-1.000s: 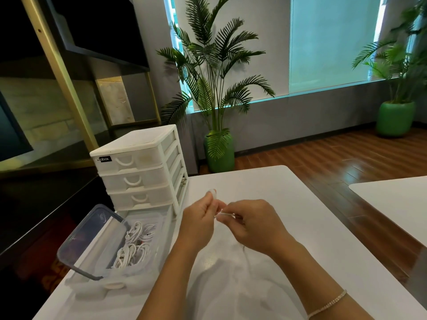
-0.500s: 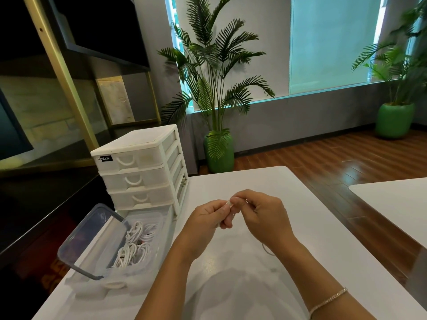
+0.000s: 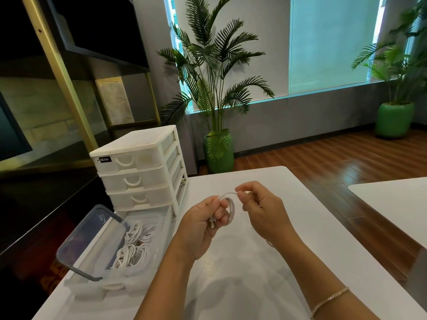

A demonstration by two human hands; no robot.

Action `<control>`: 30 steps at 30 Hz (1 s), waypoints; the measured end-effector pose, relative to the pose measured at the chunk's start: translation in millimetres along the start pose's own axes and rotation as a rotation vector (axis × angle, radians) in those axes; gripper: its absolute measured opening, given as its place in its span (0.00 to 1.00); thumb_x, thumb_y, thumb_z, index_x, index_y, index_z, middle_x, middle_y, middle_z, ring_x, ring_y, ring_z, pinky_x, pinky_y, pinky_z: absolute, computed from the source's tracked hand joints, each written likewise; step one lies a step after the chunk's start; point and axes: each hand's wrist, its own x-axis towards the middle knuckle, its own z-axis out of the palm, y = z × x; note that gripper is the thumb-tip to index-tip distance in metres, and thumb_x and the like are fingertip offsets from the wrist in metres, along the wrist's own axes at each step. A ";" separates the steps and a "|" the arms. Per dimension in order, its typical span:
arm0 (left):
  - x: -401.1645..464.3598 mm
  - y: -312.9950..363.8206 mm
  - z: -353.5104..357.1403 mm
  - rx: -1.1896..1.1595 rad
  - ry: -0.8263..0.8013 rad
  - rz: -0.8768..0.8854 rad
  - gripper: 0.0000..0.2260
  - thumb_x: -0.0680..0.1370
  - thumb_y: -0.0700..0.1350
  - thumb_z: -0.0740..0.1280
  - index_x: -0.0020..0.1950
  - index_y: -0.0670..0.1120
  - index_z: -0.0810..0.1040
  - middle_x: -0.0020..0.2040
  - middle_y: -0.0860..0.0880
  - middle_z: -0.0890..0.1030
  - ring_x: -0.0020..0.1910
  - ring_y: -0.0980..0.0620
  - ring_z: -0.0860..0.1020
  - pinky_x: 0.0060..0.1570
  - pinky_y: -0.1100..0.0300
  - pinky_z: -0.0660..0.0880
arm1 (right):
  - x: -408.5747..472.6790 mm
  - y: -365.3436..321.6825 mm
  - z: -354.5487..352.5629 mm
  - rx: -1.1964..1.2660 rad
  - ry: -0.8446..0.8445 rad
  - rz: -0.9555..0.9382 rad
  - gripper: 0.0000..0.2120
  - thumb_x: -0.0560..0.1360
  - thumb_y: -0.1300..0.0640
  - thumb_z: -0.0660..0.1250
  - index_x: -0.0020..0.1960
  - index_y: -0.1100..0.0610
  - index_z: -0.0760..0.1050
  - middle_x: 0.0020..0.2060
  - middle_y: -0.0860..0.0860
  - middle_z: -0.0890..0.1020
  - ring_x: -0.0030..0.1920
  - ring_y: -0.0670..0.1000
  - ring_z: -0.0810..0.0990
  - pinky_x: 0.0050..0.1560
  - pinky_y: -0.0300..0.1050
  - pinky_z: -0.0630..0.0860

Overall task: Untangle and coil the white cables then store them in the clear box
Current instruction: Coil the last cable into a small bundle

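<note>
I see my left hand (image 3: 203,224) held above the white table (image 3: 300,227), fingers curled round a small coil of white cable (image 3: 231,210). The loop stands out past the fingertips on the right side of that hand, wrapped over the first fingers, and the thumb presses the strands against them; what looks like a metal plug end pokes out below the curled fingers. From the top of the loop a short run of cable arcs right to my right hand (image 3: 261,209), where the thumb and forefinger pinch it at the tips, the other fingers curled loosely beneath. The two hands are just beside each other, joined only by that bit of cable. A further stretch shows faintly under the right wrist, near the table top, though I cannot tell how it runs. A thin bracelet (image 3: 330,297) sits on the right forearm. To the near left, the clear box (image 3: 138,273) rests on the table with its lid (image 3: 87,241) tilted up on the left side, and more white cables (image 3: 134,245) lie bundled inside. Just beyond it stands a small white drawer unit (image 3: 138,172) with three drawers. Further off, a palm (image 3: 215,88) in a green pot stands on the wooden floor.
</note>
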 end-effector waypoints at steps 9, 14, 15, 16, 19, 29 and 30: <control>1.9 -0.8 3.9 -0.431 0.031 -0.001 0.16 0.82 0.41 0.52 0.42 0.38 0.76 0.26 0.48 0.70 0.26 0.54 0.71 0.31 0.65 0.76 | -1.0 0.0 5.2 -0.034 -0.114 0.033 0.06 0.79 0.54 0.59 0.47 0.53 0.74 0.33 0.45 0.77 0.35 0.44 0.75 0.37 0.31 0.70; 4.1 -1.0 1.8 -0.514 0.062 -0.012 0.14 0.82 0.41 0.52 0.43 0.38 0.74 0.26 0.48 0.70 0.25 0.54 0.72 0.30 0.65 0.76 | -3.7 0.7 6.9 -0.109 -0.160 0.006 0.11 0.79 0.53 0.59 0.51 0.55 0.79 0.31 0.43 0.75 0.34 0.44 0.74 0.39 0.34 0.70; 4.3 -1.0 0.9 -0.498 0.066 -0.017 0.14 0.82 0.41 0.52 0.43 0.38 0.74 0.26 0.48 0.70 0.25 0.54 0.72 0.30 0.66 0.76 | -4.0 0.6 6.3 -0.121 -0.149 0.007 0.11 0.79 0.52 0.59 0.52 0.54 0.79 0.33 0.43 0.77 0.36 0.44 0.75 0.41 0.35 0.71; 4.4 -0.9 0.0 -0.478 0.065 -0.025 0.15 0.82 0.41 0.52 0.44 0.37 0.74 0.26 0.48 0.70 0.25 0.54 0.72 0.30 0.66 0.76 | -4.1 0.9 5.9 -0.136 -0.133 0.011 0.12 0.78 0.51 0.59 0.53 0.54 0.79 0.37 0.45 0.80 0.39 0.46 0.76 0.44 0.36 0.73; 4.2 0.3 -1.5 -0.449 0.042 -0.054 0.16 0.82 0.40 0.51 0.43 0.37 0.75 0.25 0.48 0.70 0.25 0.55 0.71 0.30 0.66 0.76 | -2.9 0.9 3.7 -0.190 -0.088 0.002 0.13 0.78 0.51 0.61 0.58 0.52 0.79 0.52 0.48 0.82 0.50 0.47 0.77 0.53 0.39 0.74; 2.7 1.3 -1.9 -0.473 -0.006 -0.055 0.17 0.82 0.41 0.51 0.42 0.38 0.74 0.25 0.48 0.70 0.25 0.55 0.72 0.30 0.66 0.76 | -5.1 0.8 10.8 0.001 -0.071 -0.022 0.08 0.75 0.58 0.67 0.53 0.52 0.80 0.44 0.47 0.84 0.40 0.42 0.80 0.41 0.25 0.72; 3.4 0.7 -2.5 -0.478 -0.003 -0.055 0.17 0.82 0.41 0.50 0.42 0.38 0.74 0.25 0.48 0.70 0.25 0.55 0.72 0.30 0.66 0.76 | -4.4 0.7 9.8 0.024 -0.090 -0.027 0.08 0.75 0.59 0.67 0.52 0.52 0.82 0.43 0.45 0.84 0.40 0.41 0.80 0.43 0.26 0.73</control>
